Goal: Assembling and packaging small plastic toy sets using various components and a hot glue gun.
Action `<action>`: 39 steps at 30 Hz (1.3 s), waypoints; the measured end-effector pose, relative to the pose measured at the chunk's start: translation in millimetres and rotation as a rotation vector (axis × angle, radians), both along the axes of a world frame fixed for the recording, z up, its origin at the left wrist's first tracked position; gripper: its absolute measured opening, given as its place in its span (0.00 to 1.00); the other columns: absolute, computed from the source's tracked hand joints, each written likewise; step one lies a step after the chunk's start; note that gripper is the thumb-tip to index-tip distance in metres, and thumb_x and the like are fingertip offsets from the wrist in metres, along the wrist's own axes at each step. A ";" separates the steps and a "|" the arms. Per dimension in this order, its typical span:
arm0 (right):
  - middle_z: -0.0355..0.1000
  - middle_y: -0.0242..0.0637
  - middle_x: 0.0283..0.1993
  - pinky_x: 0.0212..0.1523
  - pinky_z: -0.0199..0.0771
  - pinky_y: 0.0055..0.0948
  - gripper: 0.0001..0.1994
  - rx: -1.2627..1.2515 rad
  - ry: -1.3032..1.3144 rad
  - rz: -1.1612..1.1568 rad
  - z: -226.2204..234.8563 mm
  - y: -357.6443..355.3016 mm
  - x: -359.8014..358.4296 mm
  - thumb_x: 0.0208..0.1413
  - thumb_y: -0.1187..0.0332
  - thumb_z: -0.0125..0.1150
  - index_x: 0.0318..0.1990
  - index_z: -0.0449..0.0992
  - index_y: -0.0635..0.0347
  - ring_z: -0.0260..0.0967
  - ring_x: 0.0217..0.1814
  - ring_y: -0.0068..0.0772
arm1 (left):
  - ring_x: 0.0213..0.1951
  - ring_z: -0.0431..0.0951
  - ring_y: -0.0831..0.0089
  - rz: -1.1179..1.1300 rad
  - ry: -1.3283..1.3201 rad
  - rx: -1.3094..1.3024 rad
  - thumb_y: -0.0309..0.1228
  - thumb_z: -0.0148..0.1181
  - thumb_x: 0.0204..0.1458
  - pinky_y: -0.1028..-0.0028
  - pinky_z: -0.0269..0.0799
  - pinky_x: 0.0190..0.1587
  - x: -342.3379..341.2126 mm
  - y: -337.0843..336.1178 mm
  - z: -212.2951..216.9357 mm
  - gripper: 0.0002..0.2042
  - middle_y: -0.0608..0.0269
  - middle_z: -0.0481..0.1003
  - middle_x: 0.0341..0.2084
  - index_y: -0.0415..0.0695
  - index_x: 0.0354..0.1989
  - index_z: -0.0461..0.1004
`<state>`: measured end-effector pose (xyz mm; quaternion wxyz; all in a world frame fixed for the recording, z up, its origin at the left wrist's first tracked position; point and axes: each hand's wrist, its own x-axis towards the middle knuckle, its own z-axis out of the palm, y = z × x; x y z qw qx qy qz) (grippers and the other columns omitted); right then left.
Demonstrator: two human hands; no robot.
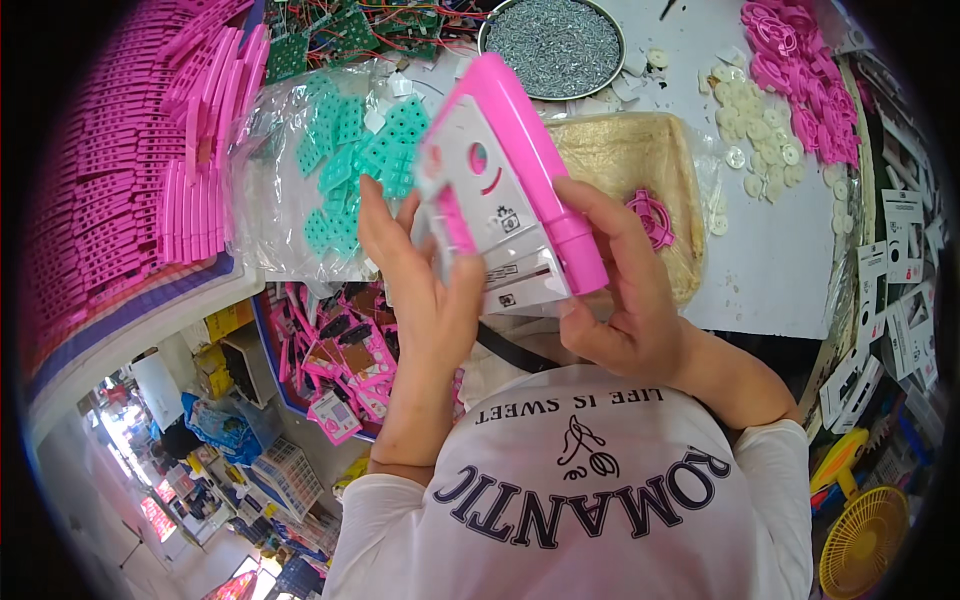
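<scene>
A pink plastic casing (535, 145) is held up, tilted, in front of my chest. Its face carries a pale printed panel (500, 235) with cutouts, one round and one curved; the left edge is blurred. My right hand (630, 290) grips the pink lower end between fingers and thumb. At the opposite edge, my left hand (425, 290) has its thumb against the panel. Some of its fingers are partly hidden by the casing, and one stretches up beside it. Behind the casing, a cream cushion-like pad (620, 135) bears a pink ring-shaped part (652, 218).
Pink slotted parts (110, 140) are stacked at left, beside teal pieces (345, 140) on clear plastic. Green circuit boards (325, 40) and a round tray (622, 60) of small metal screws stand at the back. White discs (765, 130) lie right; a bin (275, 375) of pink parts is below.
</scene>
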<state>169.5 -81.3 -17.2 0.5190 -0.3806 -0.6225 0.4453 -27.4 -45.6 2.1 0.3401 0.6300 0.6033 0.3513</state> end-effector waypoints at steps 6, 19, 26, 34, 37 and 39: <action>0.67 0.52 0.63 0.56 0.75 0.34 0.41 -0.067 0.127 0.109 6.4 2.2 -4.9 0.53 0.76 0.60 0.74 0.48 0.67 0.74 0.57 0.40 | 0.73 0.48 0.44 -0.142 -0.278 -0.171 0.58 0.81 0.30 0.45 0.63 0.64 8.5 -10.6 9.6 0.70 0.45 0.37 0.73 0.44 0.78 0.37; 0.67 0.45 0.65 0.65 0.70 0.31 0.34 -0.635 0.606 0.111 13.3 -1.2 18.0 0.59 0.83 0.59 0.72 0.53 0.70 0.68 0.65 0.32 | 0.64 0.70 0.61 0.284 -0.614 0.004 0.30 0.53 0.66 0.65 0.69 0.62 -11.7 23.5 -4.7 0.26 0.46 0.66 0.63 0.34 0.69 0.57; 0.71 0.46 0.62 0.65 0.70 0.30 0.32 -0.596 0.624 0.053 16.9 -13.0 14.7 0.59 0.83 0.60 0.70 0.56 0.73 0.70 0.63 0.32 | 0.33 0.75 0.83 0.123 -0.650 0.055 0.39 0.49 0.71 0.79 0.71 0.37 -3.3 40.8 11.0 0.17 0.67 0.79 0.32 0.39 0.40 0.77; 0.70 0.44 0.63 0.65 0.68 0.29 0.31 -0.462 0.469 -0.100 14.6 -12.5 18.5 0.60 0.82 0.59 0.70 0.57 0.74 0.69 0.64 0.30 | 0.34 0.72 0.84 0.179 -0.617 0.080 0.43 0.42 0.72 0.79 0.68 0.37 15.5 30.7 -4.9 0.21 0.69 0.76 0.30 0.36 0.47 0.75; 0.71 0.44 0.63 0.65 0.68 0.29 0.30 -0.494 0.480 -0.071 17.1 -16.0 14.9 0.60 0.82 0.59 0.70 0.58 0.73 0.70 0.64 0.30 | 0.33 0.69 0.83 0.193 -0.500 0.168 0.40 0.40 0.72 0.78 0.66 0.37 11.6 22.2 -10.5 0.19 0.70 0.73 0.27 0.36 0.40 0.73; 0.71 0.43 0.62 0.65 0.69 0.29 0.30 -0.490 0.496 -0.051 17.6 -16.9 11.7 0.60 0.82 0.59 0.70 0.58 0.72 0.70 0.64 0.29 | 0.32 0.67 0.84 0.198 -0.443 0.185 0.40 0.41 0.72 0.77 0.66 0.36 6.7 24.4 -14.6 0.19 0.71 0.71 0.26 0.38 0.36 0.71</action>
